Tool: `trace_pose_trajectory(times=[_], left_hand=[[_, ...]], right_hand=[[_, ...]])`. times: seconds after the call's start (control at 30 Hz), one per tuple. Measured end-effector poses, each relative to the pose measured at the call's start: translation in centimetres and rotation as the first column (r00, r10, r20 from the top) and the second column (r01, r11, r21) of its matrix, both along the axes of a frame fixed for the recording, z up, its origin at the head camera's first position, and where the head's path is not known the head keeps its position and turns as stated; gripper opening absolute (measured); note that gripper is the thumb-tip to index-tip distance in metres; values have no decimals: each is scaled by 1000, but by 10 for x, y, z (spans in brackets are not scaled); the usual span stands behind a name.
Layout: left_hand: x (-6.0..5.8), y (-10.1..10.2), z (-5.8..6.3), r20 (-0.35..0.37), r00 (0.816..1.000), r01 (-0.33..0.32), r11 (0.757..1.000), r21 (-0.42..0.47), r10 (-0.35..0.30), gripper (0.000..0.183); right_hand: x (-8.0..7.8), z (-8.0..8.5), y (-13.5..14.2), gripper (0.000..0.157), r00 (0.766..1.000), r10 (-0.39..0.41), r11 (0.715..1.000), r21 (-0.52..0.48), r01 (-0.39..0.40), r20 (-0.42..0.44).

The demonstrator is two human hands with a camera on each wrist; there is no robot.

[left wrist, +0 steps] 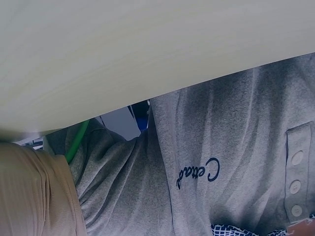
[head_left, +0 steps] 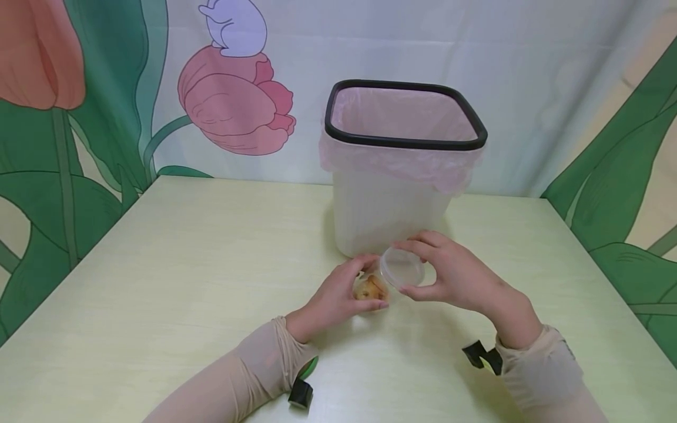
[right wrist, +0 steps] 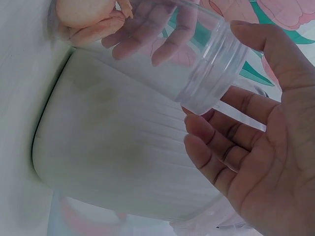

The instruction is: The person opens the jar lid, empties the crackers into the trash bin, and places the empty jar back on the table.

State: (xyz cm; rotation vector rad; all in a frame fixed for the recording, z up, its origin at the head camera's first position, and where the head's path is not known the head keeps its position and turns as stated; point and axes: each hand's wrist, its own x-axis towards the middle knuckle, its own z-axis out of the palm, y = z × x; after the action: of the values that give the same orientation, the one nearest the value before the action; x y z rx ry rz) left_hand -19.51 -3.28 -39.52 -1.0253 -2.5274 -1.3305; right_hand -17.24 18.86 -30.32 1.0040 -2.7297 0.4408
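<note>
My left hand point(head_left: 338, 294) grips a small clear jar point(right wrist: 192, 54) lying on its side, its round end turned to the right. Inside sits an orange-tan thing point(head_left: 370, 289) with a rounded body and limb-like parts point(right wrist: 93, 17); its kind is unclear. Opposite, my right hand point(head_left: 457, 273) holds the translucent round lid point(head_left: 402, 267) at the jar's end between thumb and fingers. Close up in the right wrist view, the right thumb touches the ribbed rim, while the right hand's point(right wrist: 275, 132) other fingers curve beneath. The left wrist view does not show the left hand.
Just behind the hands stands a white bin point(head_left: 388, 208) with a black rim point(head_left: 407, 142) and a pink liner point(head_left: 449, 170). It rests on a pale table point(head_left: 211, 264). A flower-printed cloth point(head_left: 238, 106) hangs behind. The left wrist view shows a grey shirt point(left wrist: 231, 128) beside the table edge.
</note>
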Motion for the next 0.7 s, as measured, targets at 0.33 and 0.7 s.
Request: trace_pose_trajectory(times=[0.33, 0.7], left_hand=[[0, 0, 0, -10, 1000, 0, 1000, -4, 0, 69], [-1, 1, 0, -21, 1000, -3, 1000, -6, 3, 69]], right_hand=[[0, 0, 1, 59, 1000, 18, 1000, -1, -18, 3], [1, 0, 2, 60, 1000, 29, 1000, 6, -29, -8]])
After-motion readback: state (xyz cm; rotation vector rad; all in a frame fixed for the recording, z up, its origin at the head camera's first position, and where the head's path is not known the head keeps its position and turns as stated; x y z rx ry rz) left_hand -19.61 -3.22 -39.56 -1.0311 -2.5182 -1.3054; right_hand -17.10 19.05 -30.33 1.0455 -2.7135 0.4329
